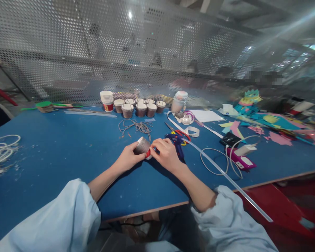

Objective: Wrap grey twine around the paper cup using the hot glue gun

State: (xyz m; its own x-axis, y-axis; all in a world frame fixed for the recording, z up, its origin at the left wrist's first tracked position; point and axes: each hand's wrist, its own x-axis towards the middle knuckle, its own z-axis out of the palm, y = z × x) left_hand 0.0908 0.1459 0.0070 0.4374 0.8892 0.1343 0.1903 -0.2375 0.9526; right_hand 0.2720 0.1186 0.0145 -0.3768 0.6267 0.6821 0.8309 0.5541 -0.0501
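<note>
The left hand (128, 156) is closed around 1 tilted paper cup (142, 146), mostly cord-wrapped, its red band bare. The right hand (166, 153) bends its fingers against it; whether they pinch cord, I cannot tell. Beyond the grip stand wrapped cups (127, 111).

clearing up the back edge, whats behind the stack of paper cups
Behind the stack of cups, a grey mesh panel shows above its rim. Anything low on the table directly behind the stack is covered, so I can't tell.
</note>
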